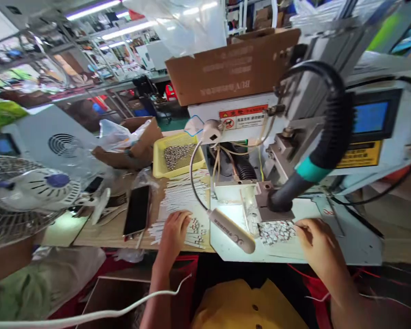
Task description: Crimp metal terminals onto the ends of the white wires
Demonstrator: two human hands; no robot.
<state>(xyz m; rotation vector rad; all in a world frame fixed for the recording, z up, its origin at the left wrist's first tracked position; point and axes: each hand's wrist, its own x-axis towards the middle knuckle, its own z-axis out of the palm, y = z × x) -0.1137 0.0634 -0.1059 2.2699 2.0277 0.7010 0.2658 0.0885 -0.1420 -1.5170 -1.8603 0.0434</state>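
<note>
My left hand (173,233) is over a spread of thin white strips (183,194) on the left of the bench. Its fingers are bent and drawn together, and whatever they hold is hidden. Beside these fingertips, small dark and reddish ends (196,227) show on some strips. At the right edge of a heap of small white pieces (276,232), my right hand (318,237) has thumb and forefinger closed together; anything between them is too small to name. The heap lies on the machine's white base plate (233,249), just below a metal block (276,208).
A grey lamp head (232,232) on a bendy neck hangs between my hands. Behind the strips stands a yellow basket (159,157) of small metallic parts. A phone (137,210) and a fan (30,192) are at left. A thick black hose (335,114) rises at right.
</note>
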